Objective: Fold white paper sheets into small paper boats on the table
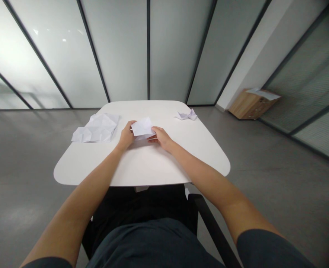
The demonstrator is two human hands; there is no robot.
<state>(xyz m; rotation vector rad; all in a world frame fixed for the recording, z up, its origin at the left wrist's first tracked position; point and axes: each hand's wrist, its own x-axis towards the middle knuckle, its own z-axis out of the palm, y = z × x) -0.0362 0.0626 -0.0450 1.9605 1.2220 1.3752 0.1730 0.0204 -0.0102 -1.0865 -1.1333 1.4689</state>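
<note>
A small folded piece of white paper (142, 127) is held between both hands, over the middle of the white table. My left hand (127, 134) grips its left edge, with the fingers partly behind the paper. On the right edge, my right hand (161, 137) pinches it, thumb on top and fingers underneath. The paper looks layered, with a lower flap showing beneath the upper face. Its underside is hidden.
Creased white sheets (99, 127) lie at the left of the white table (153, 169), reaching over its edge. A folded paper shape (187, 115) sits at the back right. A black chair armrest (209, 223) is beside my right arm. A wooden cabinet (249, 105) stands by the wall.
</note>
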